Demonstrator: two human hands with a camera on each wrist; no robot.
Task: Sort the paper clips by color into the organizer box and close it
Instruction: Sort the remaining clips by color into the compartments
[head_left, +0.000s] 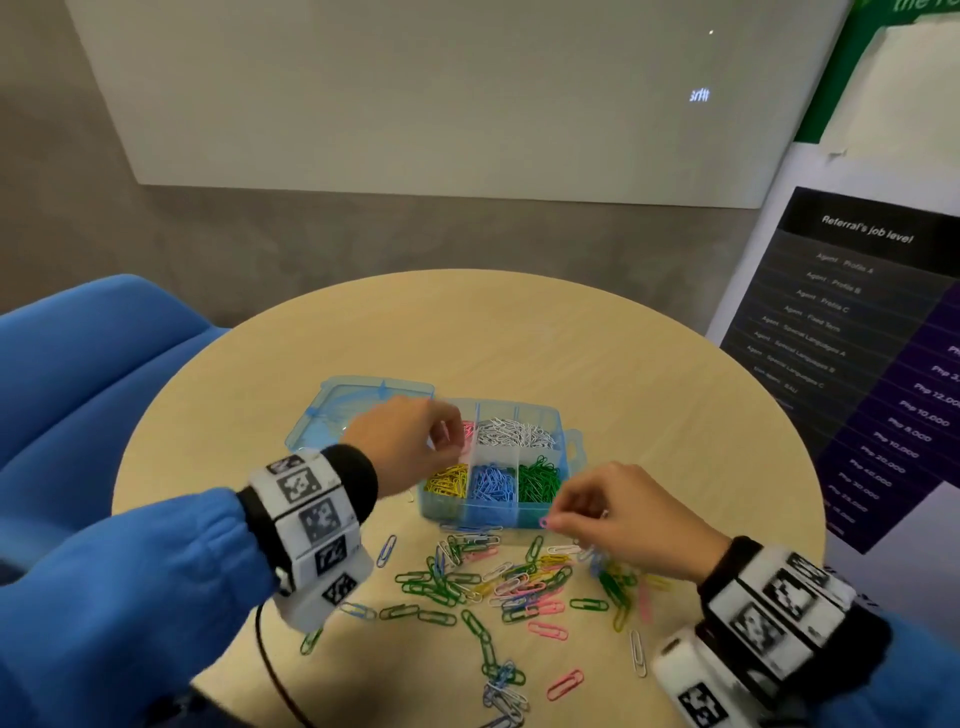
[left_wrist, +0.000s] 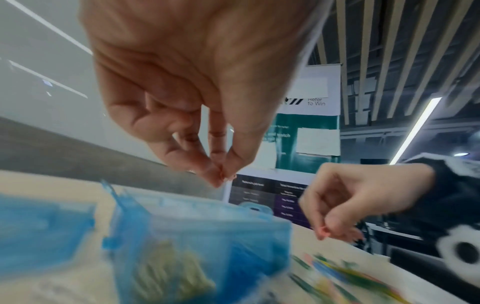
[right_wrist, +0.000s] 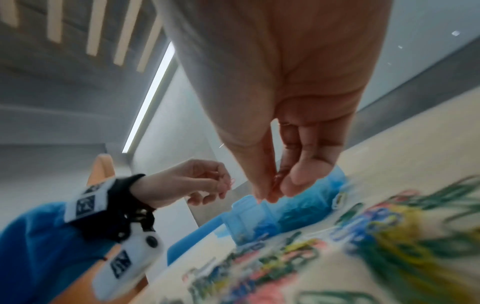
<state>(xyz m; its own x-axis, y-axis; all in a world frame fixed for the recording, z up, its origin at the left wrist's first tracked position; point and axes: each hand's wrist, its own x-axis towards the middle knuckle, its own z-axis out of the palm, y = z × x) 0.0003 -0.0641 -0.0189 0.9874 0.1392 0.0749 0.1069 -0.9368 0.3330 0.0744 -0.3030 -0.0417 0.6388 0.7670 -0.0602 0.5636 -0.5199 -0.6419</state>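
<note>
The blue translucent organizer box (head_left: 540, 512) stands mid-table with its lid (head_left: 358, 410) folded open to the left. White clips (head_left: 514, 434) fill a far compartment; yellow (head_left: 447, 480), blue (head_left: 491, 483) and green (head_left: 537, 478) fill the near row. My left hand (head_left: 447, 436) hovers over the far-left compartment, thumb and forefinger pinching a pink clip (left_wrist: 224, 175). My right hand (head_left: 558, 519) is at the box's near right corner and pinches another pink clip (head_left: 545, 522), also visible as the pink clip (left_wrist: 322, 229). Loose mixed clips (head_left: 519, 582) lie in front of the box.
The round wooden table (head_left: 571, 338) ends close behind the box. A blue chair (head_left: 78, 364) stands at the left and a printed banner (head_left: 857, 338) at the right. A black cable (head_left: 270, 665) runs under my left wrist. Stray clips (head_left: 563, 683) reach the near edge.
</note>
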